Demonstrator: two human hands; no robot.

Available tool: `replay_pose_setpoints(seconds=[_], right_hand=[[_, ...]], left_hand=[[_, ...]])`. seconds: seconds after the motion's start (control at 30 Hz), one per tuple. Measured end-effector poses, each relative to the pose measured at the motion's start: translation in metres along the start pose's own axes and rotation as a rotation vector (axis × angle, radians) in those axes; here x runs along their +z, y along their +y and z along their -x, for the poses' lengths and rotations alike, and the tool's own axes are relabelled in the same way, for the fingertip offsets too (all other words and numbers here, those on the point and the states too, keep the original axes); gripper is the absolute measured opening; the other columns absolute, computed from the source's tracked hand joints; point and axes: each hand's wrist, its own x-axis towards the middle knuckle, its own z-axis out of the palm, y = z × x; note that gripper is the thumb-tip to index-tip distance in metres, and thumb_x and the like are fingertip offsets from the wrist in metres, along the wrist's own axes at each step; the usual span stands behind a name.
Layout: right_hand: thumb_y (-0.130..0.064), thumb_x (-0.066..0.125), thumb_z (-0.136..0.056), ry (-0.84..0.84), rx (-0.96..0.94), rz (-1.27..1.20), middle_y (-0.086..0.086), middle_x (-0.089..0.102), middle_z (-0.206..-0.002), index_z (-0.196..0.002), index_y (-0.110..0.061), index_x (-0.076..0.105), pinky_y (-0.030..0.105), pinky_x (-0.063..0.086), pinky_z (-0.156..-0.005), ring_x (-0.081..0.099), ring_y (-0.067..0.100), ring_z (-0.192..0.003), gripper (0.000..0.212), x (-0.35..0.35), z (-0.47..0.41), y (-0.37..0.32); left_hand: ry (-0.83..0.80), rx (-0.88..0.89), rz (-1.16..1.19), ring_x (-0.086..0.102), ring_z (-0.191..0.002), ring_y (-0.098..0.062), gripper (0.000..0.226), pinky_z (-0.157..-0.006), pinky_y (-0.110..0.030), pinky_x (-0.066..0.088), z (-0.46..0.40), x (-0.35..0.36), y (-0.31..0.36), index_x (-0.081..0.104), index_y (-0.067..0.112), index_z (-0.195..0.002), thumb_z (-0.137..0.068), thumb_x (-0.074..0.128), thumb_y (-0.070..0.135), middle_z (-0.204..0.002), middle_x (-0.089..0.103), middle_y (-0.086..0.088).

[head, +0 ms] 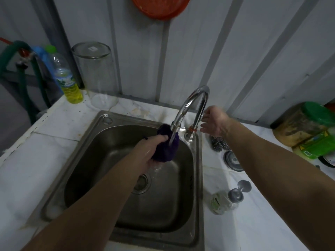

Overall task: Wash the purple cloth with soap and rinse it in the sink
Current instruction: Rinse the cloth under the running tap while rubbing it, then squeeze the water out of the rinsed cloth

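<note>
Purple cloth (165, 145) bunched, partly buried in left hand (150, 149); tap spout (190, 104) crosses its top. Right hand (213, 122) fingertips lost behind tap stem; contact with handle unclear. Steel scourer (218, 143) half under right wrist. Orange basket (159, 6) cut by top edge. Green-lidded jar (304, 122) clipped at right edge. Soap bottle (223, 201) label unreadable.

Both forearms are bare from the lower edge of the view up to the wrists, with no sleeve, cuff or glove showing. The left hand (150, 151) glistens with water across its back (a wet sheen near the knuckles). The right hand (214, 122) carries no ring, watch or band that shows.
</note>
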Motion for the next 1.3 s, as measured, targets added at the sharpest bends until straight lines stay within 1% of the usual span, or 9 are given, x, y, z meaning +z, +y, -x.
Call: replay_pose_setpoints(seconds=[0.07,0.17,0.27,0.4,0.57,0.73,0.9,1.1,1.3], right_hand=[[-0.037,0.029,-0.100,-0.100,0.015,0.028,0.010,0.058,-0.121,-0.113,-0.015,0.056,0.046,0.038,-0.110,0.050,0.032,-0.119,0.037,0.005,0.001,-0.003],[-0.046,0.022,-0.101,-0.170,0.018,0.063,0.008,0.036,-0.161,-0.153,-0.019,0.037,0.055,0.030,-0.115,0.035,0.041,-0.143,0.061,0.003,-0.001,-0.001],[-0.043,0.031,-0.099,-0.102,0.037,0.110,0.009,0.023,-0.167,-0.158,-0.019,0.026,0.056,0.027,-0.119,0.020,0.044,-0.151,0.064,0.003,0.003,0.000],[-0.016,0.042,-0.100,0.147,-0.050,0.194,0.020,0.054,-0.139,-0.125,-0.003,0.054,0.044,0.053,-0.093,0.057,0.039,-0.120,0.030,0.006,0.029,-0.004],[-0.005,0.041,-0.100,0.206,-0.105,0.120,0.013,0.069,-0.092,-0.098,-0.006,0.061,0.037,0.058,-0.075,0.067,0.024,-0.077,0.020,0.020,0.092,0.017],[-0.020,0.061,-0.093,-0.116,-0.178,-0.102,0.013,0.068,-0.091,-0.098,-0.006,0.064,0.036,0.054,-0.071,0.066,0.025,-0.081,0.016,0.056,0.144,0.082],[-0.049,0.089,-0.066,-0.481,-0.275,-0.609,0.013,0.065,-0.133,-0.133,-0.018,0.062,0.046,0.055,-0.092,0.064,0.030,-0.118,0.079,0.089,0.137,0.137],[-0.017,0.082,-0.073,-0.473,-0.290,-0.517,0.011,0.065,-0.086,-0.083,-0.018,0.063,0.034,0.059,-0.063,0.067,0.021,-0.075,0.021,0.104,0.145,0.134],[-0.004,0.073,-0.085,-0.338,-0.276,-0.303,0.012,0.056,-0.071,-0.073,-0.014,0.058,0.034,0.058,-0.060,0.056,0.023,-0.062,0.021,0.114,0.143,0.113]], left_hand=[[0.004,0.005,0.008,0.074,-0.103,-0.031,0.041,-0.079,-0.042,0.062,0.001,-0.001,-0.001,0.068,0.011,-0.121,-0.084,0.078,0.026,-0.114,0.077,-0.014],[-0.002,-0.002,0.002,0.073,-0.107,-0.033,0.056,-0.083,-0.046,0.063,0.007,-0.003,0.000,0.066,0.015,-0.127,-0.077,0.083,0.032,-0.119,0.075,-0.013],[-0.032,-0.039,0.020,0.071,-0.105,-0.035,0.051,-0.061,-0.037,0.061,0.018,-0.003,0.002,0.064,0.015,-0.128,-0.083,0.078,0.035,-0.124,0.071,-0.015],[-0.106,-0.098,0.117,0.068,-0.100,-0.035,0.047,-0.056,-0.035,0.060,0.034,-0.004,0.000,0.061,0.013,-0.128,-0.088,0.075,0.032,-0.127,0.067,-0.020],[-0.160,-0.144,0.205,0.065,-0.112,-0.040,0.030,-0.083,-0.043,0.059,0.060,-0.005,-0.004,0.062,0.011,-0.116,-0.091,0.072,0.024,-0.118,0.068,-0.021],[-0.226,-0.140,0.235,0.071,-0.096,-0.039,0.049,-0.071,-0.038,0.064,0.084,-0.010,-0.007,0.063,0.005,-0.125,-0.084,0.075,0.031,-0.116,0.073,-0.024],[-0.320,-0.208,0.276,0.070,-0.055,-0.036,0.052,-0.039,-0.029,0.058,0.108,-0.019,-0.014,0.069,-0.003,-0.115,-0.086,0.071,0.040,-0.094,0.074,-0.026],[-0.358,-0.210,0.068,0.063,-0.057,-0.023,0.077,-0.039,-0.021,0.054,0.112,-0.035,-0.015,0.066,-0.003,-0.115,-0.072,0.076,0.060,-0.081,0.068,-0.021],[-0.333,-0.123,-0.360,0.058,-0.058,-0.014,0.031,-0.045,-0.019,0.043,0.105,-0.033,-0.009,0.062,0.007,-0.108,-0.086,0.079,0.022,-0.079,0.063,-0.010]])
